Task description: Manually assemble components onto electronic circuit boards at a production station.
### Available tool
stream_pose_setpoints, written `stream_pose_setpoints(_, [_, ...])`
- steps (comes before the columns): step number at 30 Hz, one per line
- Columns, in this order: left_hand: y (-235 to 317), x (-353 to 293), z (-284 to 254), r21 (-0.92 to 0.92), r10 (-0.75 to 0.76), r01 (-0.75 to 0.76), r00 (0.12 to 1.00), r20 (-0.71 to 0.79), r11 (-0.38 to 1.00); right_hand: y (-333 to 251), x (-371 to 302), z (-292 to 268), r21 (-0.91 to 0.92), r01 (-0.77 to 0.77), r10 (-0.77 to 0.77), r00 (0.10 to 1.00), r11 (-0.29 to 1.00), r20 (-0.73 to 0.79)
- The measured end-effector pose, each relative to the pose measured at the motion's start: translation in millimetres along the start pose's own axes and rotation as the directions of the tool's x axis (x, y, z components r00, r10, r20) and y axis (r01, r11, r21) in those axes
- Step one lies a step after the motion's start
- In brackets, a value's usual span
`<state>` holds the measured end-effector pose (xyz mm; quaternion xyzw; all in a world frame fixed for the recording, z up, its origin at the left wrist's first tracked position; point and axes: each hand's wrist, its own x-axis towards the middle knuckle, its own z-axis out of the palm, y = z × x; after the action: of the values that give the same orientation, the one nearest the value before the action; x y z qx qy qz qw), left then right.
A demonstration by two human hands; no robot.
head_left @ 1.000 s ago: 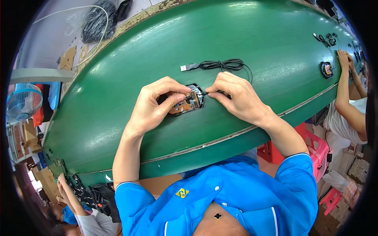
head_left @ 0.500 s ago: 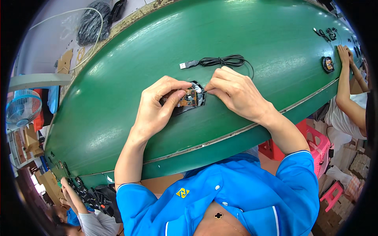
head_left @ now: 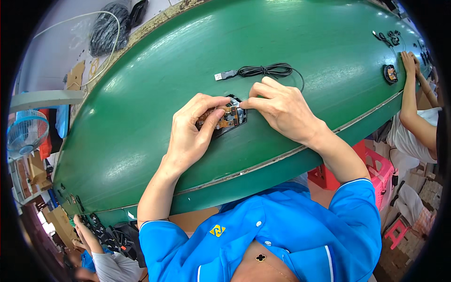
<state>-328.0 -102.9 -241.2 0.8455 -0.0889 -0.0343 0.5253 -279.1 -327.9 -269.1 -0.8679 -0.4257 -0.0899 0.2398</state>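
Where the two hands meet on the green table (head_left: 141,122), a small brown circuit board (head_left: 221,117) sits in a black housing (head_left: 235,123). The left hand (head_left: 190,131) grasps the assembly from its left side, thumb and fingers wrapped about the board. The right hand (head_left: 282,109) pinches the assembly's right edge with its fingertips. A coiled black cable (head_left: 263,71) with a metal plug lies just beyond the hands, its lead curving toward the right hand. A co-worker's forearm (head_left: 413,108) rests at the table's right end.
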Motion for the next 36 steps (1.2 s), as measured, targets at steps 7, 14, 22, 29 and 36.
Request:
stream_pose_setpoints(7, [-1,0,5,0.018,0.070,-0.070,0.997,-0.016,0.997,9,0,-3,-0.164,0.158,-0.160,0.987,0.974,0.001])
stream_pose_setpoints(14, [-1,-2,8,0.028,0.057,-0.056,0.997,-0.047,0.998,11,-5,-3,0.148,0.085,-0.073,0.994,0.985,-0.084])
stream_pose_setpoints(22, [-5,3,14,-0.032,0.033,-0.035,0.997,-0.065,0.999,11,-1,7,0.224,0.149,-0.127,0.986,0.963,-0.111])
stream_pose_setpoints(29, [-5,9,8,0.162,0.129,-0.124,0.991,-0.021,0.979,12,-2,6,0.297,0.106,-0.082,0.992,0.949,-0.092])
stream_pose_setpoints(36, [-3,16,0,0.607,0.447,-0.423,0.886,0.123,0.672,14,-6,5,0.394,0.051,-0.010,0.994,0.918,-0.105])
